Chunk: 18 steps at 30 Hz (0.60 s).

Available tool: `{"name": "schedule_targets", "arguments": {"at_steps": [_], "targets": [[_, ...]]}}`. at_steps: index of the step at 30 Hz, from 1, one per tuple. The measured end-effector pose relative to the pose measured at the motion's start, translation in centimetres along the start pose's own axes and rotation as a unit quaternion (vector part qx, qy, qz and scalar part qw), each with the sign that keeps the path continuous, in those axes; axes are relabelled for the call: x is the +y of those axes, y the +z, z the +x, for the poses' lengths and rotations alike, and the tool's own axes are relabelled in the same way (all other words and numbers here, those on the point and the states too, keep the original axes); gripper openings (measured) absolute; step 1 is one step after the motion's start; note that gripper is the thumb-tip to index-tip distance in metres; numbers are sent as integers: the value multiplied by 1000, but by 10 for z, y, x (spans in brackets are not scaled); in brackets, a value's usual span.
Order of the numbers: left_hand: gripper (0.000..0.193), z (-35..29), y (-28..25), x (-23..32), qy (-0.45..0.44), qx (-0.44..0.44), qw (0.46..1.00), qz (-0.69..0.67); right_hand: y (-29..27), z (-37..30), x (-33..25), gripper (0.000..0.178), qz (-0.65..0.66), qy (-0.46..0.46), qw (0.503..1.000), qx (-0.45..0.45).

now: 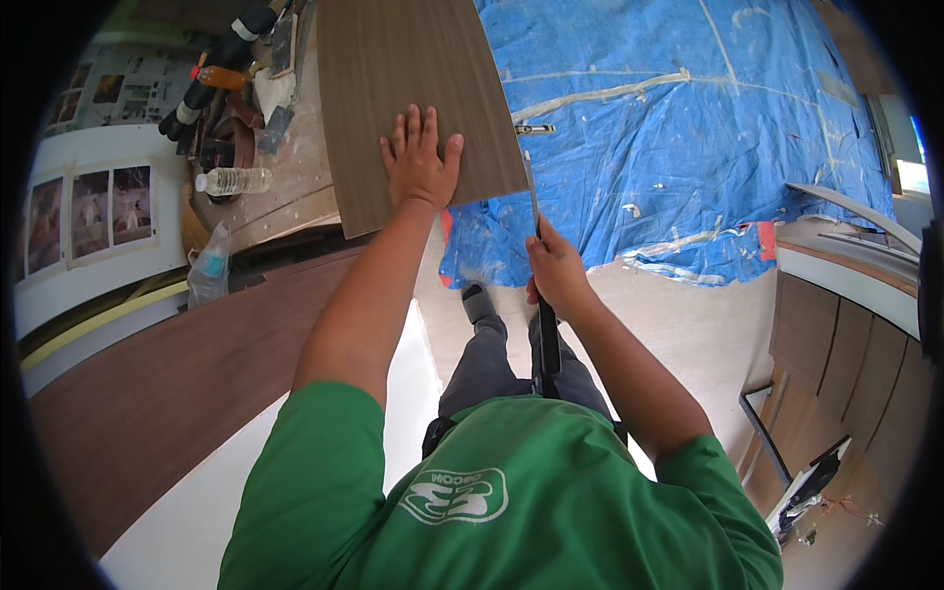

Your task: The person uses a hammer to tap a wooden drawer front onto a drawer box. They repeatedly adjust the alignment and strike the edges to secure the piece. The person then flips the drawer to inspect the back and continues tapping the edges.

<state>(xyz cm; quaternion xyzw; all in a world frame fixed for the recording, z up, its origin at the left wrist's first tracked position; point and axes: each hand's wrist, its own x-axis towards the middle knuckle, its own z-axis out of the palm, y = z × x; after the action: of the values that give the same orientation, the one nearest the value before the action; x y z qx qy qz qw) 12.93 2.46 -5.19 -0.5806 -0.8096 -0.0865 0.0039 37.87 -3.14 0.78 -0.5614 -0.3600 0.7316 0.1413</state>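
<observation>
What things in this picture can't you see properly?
All in the head view:
- Long thin tool in the right hand: its lower end is hidden behind the green shirt, and its tip is too thin to tell.
- Wood-grain panel under the left hand: its far end is cut off by the top edge.
- Photo sheets at the left: too small and bent.

Wood-grain panel [413, 88] at 12 o'clock: grey-brown, fine straight streaks. Tarp [688, 128] at 1–2 o'clock: bright blue, white paint smears, red-orange patch at edge. Shirt [501, 501] at 6 o'clock: green, white emblem. Trousers [482, 364] centre: grey. Bottle [234, 180] at 10 o'clock: clear, white cap. Worktop [167, 383] at 8 o'clock: dark brown.
</observation>
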Motion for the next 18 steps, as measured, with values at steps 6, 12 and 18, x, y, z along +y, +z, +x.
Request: {"name": "schedule_targets", "arguments": {"at_steps": [6, 12, 18], "targets": [[68, 4, 1, -1, 5, -2, 1000, -3, -12, 16, -6, 41, 13, 23, 1000, -6], [69, 1, 2, -2, -4, -20, 1000, 4, 1, -12, -31, 32, -12, 34, 999, 15], [71, 6, -1, 1, 0, -27, 1000, 4, -20, 61, 2, 37, -18, 73, 997, 30]]}}
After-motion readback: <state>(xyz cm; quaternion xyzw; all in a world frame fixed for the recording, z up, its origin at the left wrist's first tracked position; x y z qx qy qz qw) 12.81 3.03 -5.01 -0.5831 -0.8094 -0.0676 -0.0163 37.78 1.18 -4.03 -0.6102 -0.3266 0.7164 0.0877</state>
